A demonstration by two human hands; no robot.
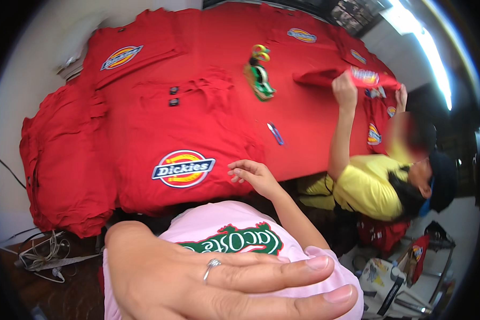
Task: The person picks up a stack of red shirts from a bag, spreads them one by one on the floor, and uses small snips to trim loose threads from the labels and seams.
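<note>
Close in front of the camera, my left hand (218, 282) is raised with its fingers stretched out, a silver ring on one of them, holding nothing. My right hand (253, 176) hovers at the lower right of a printed red T-shirt (165, 130), its fingers loosely bent and apart with nothing in them. That T-shirt lies spread out, with an oval yellow, white and blue print near my side. Two dark collar labels show at its far end, so at least two shirts are layered there. Whether my right fingertips touch the fabric, I cannot tell.
Blue-handled thread snips (275, 133) lie on the red table (304, 154). Beyond them sits a green tape dispenser (261, 82) beside yellow rolls (260, 52). A heap of red shirts (69, 160) fills the left. At right, a co-worker (370, 184) in yellow lifts a red shirt (325, 78).
</note>
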